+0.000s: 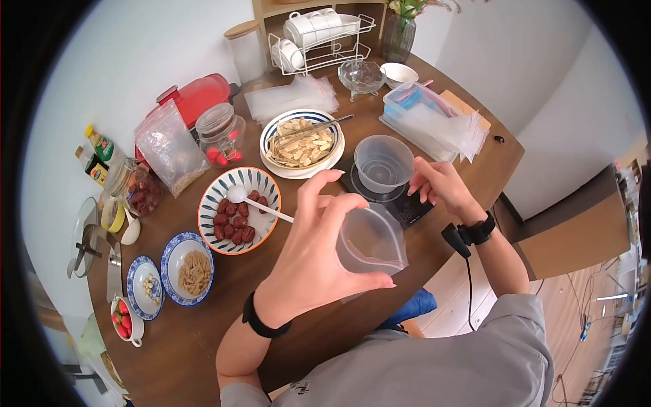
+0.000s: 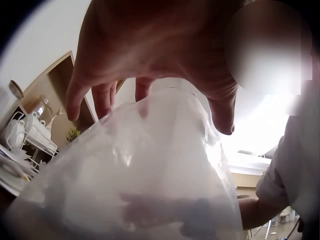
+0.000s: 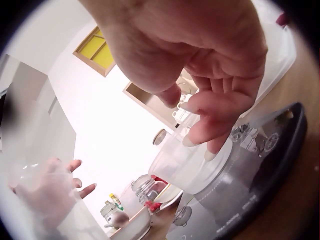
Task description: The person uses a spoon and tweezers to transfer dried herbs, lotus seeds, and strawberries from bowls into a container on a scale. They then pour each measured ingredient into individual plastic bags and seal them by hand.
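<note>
My left hand (image 1: 305, 254) holds a translucent plastic bag (image 1: 371, 239), its thumb and fingers spread around the bag's wide mouth. In the left wrist view the bag (image 2: 145, 170) hangs below the hand (image 2: 160, 50). A clear round plastic container (image 1: 384, 163) stands on a black scale (image 1: 410, 209). Beside its right rim is my right hand (image 1: 444, 186), fingers loosely bent. The right wrist view has these fingertips in front of the container (image 3: 187, 167); whether they touch it I cannot tell.
Left of the scale are a bowl of pale slices (image 1: 302, 146) and a bowl of red dates (image 1: 220, 237) with a white spoon (image 1: 237, 195). Behind the scale sits a plastic box of bags (image 1: 424, 122). Smaller bowls (image 1: 169, 264) and jars (image 1: 222, 132) stand farther left.
</note>
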`<state>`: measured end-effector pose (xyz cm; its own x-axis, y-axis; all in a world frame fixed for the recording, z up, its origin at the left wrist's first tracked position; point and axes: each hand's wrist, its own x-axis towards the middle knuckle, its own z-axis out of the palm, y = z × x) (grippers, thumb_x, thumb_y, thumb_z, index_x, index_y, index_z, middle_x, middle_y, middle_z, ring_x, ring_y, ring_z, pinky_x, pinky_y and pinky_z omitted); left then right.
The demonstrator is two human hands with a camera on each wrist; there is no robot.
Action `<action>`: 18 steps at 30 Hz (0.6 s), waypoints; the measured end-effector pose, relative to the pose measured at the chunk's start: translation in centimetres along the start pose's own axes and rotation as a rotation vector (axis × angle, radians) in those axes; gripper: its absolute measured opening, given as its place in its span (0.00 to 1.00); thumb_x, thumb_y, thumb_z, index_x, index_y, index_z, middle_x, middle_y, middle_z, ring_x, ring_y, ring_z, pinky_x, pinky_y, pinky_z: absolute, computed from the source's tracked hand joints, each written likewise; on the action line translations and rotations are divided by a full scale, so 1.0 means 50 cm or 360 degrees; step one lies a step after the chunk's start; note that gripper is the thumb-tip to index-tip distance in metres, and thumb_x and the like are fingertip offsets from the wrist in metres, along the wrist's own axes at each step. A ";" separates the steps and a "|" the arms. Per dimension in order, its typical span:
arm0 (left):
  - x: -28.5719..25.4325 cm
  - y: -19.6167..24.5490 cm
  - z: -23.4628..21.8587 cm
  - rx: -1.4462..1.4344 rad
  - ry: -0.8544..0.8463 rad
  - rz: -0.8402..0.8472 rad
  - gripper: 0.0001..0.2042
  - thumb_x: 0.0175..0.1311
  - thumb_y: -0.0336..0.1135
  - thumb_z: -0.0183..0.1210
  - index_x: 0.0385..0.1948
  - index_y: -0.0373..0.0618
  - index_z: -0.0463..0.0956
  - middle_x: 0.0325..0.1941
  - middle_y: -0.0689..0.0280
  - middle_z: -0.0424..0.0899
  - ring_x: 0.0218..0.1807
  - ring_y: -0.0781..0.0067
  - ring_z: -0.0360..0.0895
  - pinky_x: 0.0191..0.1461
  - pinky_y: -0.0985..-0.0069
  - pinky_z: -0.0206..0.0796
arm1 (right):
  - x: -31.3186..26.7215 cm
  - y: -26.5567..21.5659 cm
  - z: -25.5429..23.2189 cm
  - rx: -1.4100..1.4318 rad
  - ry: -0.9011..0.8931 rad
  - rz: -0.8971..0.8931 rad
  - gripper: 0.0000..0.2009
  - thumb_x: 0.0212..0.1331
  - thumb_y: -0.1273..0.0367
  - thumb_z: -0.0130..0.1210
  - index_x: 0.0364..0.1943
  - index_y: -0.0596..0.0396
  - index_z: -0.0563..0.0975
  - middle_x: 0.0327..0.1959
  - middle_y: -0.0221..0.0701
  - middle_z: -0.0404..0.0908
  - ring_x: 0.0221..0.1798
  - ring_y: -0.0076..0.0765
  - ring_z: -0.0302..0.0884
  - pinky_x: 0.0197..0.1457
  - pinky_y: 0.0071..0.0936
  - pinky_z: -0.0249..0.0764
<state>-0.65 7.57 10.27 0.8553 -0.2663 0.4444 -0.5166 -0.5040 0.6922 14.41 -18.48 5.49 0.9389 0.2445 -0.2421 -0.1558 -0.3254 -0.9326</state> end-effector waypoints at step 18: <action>-0.014 0.031 -0.035 0.0219 0.0032 0.0054 0.24 0.32 0.43 0.80 0.26 0.43 0.75 0.35 0.64 0.71 0.35 0.66 0.71 0.37 0.73 0.65 | -0.042 0.126 -0.045 -0.1215 0.0369 -0.0476 0.19 0.60 0.57 0.58 0.22 0.61 0.76 0.21 0.44 0.78 0.29 0.53 0.78 0.33 0.42 0.72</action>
<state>-2.13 8.43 12.04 0.8357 -0.2692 0.4787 -0.5338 -0.6030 0.5928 12.17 -23.11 0.75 0.9596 0.2521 0.1246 0.2804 -0.8240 -0.4923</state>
